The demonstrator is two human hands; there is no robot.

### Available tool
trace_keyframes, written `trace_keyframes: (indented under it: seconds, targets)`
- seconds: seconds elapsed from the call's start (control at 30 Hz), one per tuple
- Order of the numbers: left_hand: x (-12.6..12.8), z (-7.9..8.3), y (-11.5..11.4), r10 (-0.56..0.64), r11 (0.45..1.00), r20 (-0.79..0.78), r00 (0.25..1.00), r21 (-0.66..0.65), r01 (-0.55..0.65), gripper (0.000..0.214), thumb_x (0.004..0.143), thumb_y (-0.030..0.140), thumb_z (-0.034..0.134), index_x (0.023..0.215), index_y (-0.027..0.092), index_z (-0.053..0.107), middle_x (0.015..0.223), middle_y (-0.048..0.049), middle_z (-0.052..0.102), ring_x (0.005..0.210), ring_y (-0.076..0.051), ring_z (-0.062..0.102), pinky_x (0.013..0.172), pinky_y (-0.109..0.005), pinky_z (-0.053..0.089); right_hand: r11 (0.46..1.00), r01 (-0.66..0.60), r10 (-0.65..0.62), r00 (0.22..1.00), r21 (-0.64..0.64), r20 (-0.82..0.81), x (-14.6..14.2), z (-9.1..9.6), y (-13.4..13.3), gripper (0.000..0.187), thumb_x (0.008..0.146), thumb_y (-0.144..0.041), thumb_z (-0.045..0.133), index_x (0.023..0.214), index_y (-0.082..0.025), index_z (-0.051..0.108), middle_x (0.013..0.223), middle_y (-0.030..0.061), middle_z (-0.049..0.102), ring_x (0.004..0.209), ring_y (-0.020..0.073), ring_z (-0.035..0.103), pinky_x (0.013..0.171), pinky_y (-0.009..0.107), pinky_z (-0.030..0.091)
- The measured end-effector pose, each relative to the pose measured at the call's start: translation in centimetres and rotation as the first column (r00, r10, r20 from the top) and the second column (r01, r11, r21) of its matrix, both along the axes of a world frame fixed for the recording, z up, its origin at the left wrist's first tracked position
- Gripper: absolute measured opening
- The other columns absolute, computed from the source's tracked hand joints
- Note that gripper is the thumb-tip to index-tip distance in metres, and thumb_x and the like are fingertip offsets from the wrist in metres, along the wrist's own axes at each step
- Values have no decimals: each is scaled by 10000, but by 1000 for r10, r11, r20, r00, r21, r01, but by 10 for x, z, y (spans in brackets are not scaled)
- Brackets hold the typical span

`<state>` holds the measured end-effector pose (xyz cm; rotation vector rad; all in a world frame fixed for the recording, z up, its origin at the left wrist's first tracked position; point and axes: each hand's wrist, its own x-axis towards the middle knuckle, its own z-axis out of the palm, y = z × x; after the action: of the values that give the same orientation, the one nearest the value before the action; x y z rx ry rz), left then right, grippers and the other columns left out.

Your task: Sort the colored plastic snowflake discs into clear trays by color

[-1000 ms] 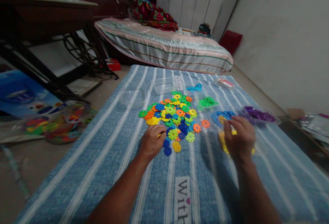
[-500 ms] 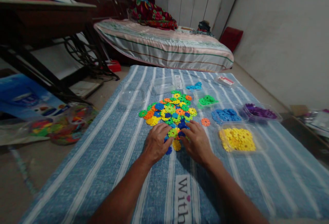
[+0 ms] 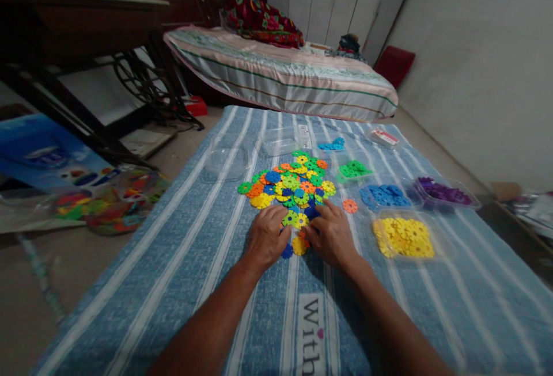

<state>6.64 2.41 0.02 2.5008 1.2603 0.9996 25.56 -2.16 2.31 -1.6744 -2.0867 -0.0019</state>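
Observation:
A mixed pile of flower-shaped plastic discs point(image 3: 290, 182) lies on the striped cloth, in yellow, green, orange and blue. My left hand point(image 3: 268, 238) rests at the pile's near left edge, fingers loosely bent, thumb apart and beside a dark blue disc point(image 3: 287, 250). Across from it, my right hand point(image 3: 332, 232) touches the near right edge with fingers spread, close to dark blue discs point(image 3: 311, 211). Between the hands lie a yellow-orange disc point(image 3: 298, 245) and a light green disc point(image 3: 290, 218). Neither hand visibly grips a disc; the fingertips are partly hidden.
To the right stand clear tubs of yellow discs point(image 3: 404, 236), blue discs point(image 3: 384, 196), purple discs point(image 3: 443, 190) and green discs point(image 3: 354, 168). Light blue discs point(image 3: 332, 144) sit farther back. A clear container point(image 3: 227, 163) is at the left. One orange disc point(image 3: 349, 206) lies apart.
My right thumb has shifted slightly toward me, and orange now shows beside it where dark blue discs were. The whole view has shifted a little. My left hand stays nearly in place.

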Motion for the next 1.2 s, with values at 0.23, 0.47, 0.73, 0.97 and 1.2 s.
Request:
trace_keyframes:
  seconds: [0.23, 0.47, 0.73, 0.97, 1.2]
  targets:
    - [0, 0, 1, 58, 998, -2, 998, 17, -58, 238, 860, 184, 556, 1075, 166, 655, 1082, -113, 714, 1043, -269, 637, 960, -442, 536, 999, -5, 8, 998, -49, 60, -12, -2, 22, 161, 846, -252, 731, 995, -194, 733, 1279, 158, 621, 1343, 378, 441, 1026, 552, 447]
    - [-1, 0, 1, 83, 997, 40, 996, -5, -83, 238, 851, 181, 576, 1076, 163, 651, 1061, -109, 716, 1018, -263, 638, 936, -419, 541, 995, -37, 55, 978, 95, -202, -1, -10, 20, 24, 822, -185, 693, 810, -202, 705, 1092, 113, 694, 1195, 297, 563, 1054, 492, 453]
    - [-2, 3, 2, 153, 979, 139, 978, -155, -131, 252, 798, 170, 600, 1031, 214, 686, 1066, -60, 745, 1026, -236, 673, 970, -393, 542, 887, 213, -108, 958, 409, -264, 56, 23, -12, 186, 910, -330, 612, 765, -222, 652, 1006, 103, 713, 1106, 284, 625, 981, 492, 483]
    - [-5, 1, 5, 378, 879, 376, 846, -433, -200, 225, 833, 245, 567, 997, 237, 720, 1035, -11, 771, 939, -189, 728, 890, -319, 585, 703, 472, -467, 871, 532, -155, 121, 38, -53, 194, 878, -376, 649, 818, -193, 671, 941, 115, 699, 1001, 320, 650, 961, 559, 468]
    - [-13, 2, 6, 450, 845, 435, 780, -489, -216, 273, 808, 349, 597, 969, 174, 733, 952, -65, 779, 889, -214, 733, 869, -339, 582, 928, 99, -39, 985, 360, -170, 37, 16, -46, 93, 934, -248, 577, 926, -215, 664, 991, 96, 704, 1076, 266, 631, 947, 462, 527]
